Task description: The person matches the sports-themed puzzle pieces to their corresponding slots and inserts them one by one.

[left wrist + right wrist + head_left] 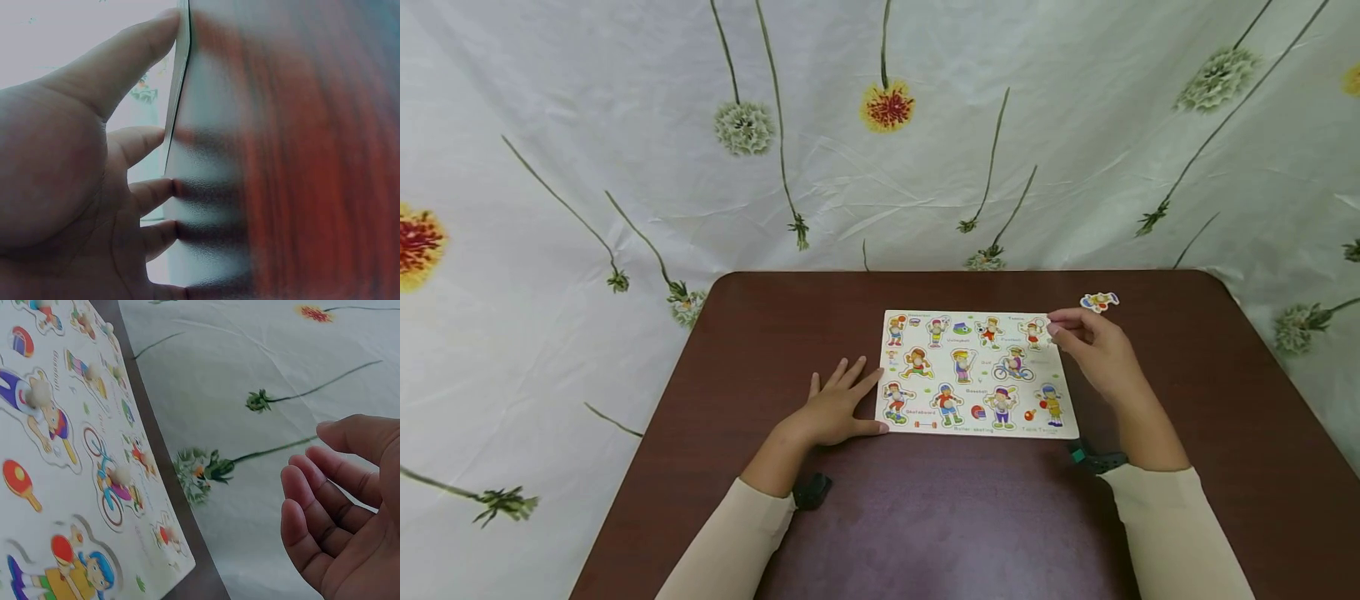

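Observation:
A white peg puzzle board point(1052, 432) with several sports figures lies on the table. Round knobs stand up from figures such as the cyclist point(111, 492) in the right wrist view. My left hand point(833, 410) has its fingers spread at the board's left edge; the thumb point(134, 53) and index fingertip touch that edge, and the other fingertips meet the tabletop. Beside the far right corner is my right hand point(1099, 357), its fingers point(299, 519) loosely bent with nothing between them. Behind it lies a loose figure piece point(1099, 302), apart from the board.
The dark brown table point(760, 333) has rounded far corners. Beyond its far edge hangs a pale cloth point(820, 183) printed with flowers. Dark straps with small devices point(812, 492) are on both wrists.

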The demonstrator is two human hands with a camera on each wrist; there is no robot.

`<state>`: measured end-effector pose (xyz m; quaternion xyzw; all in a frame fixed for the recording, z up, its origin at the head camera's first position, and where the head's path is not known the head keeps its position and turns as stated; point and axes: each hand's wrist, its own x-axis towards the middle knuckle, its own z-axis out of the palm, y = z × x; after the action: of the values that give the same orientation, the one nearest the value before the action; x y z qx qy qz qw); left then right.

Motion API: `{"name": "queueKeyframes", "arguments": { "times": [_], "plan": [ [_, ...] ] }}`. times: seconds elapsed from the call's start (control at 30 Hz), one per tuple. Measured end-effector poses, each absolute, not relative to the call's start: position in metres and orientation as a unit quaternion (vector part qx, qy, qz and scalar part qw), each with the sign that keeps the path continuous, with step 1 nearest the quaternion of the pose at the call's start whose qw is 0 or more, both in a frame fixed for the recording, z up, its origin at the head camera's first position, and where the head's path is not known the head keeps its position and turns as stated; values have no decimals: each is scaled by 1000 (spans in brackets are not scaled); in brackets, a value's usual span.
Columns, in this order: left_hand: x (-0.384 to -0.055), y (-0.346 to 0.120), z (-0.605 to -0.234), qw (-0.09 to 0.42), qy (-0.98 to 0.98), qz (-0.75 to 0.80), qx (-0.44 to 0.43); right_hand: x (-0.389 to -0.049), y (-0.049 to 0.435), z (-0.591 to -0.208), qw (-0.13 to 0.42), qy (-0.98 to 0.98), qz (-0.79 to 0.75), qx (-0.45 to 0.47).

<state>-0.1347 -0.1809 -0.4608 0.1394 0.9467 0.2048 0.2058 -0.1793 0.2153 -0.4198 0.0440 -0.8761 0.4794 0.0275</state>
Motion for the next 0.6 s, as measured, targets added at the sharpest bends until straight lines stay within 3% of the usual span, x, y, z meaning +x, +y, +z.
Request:
{"name": "queueKeyframes", "arguments": {
  "times": [0.27, 0.6],
  "plan": [
    [-134, -180, -460, 205, 947, 205, 139, -184, 235, -423, 71, -861, 503, 13],
    [-135, -181, -461, 208, 945, 208, 141, -191, 261, -432, 81, -854, 509, -62]
  ]
}}
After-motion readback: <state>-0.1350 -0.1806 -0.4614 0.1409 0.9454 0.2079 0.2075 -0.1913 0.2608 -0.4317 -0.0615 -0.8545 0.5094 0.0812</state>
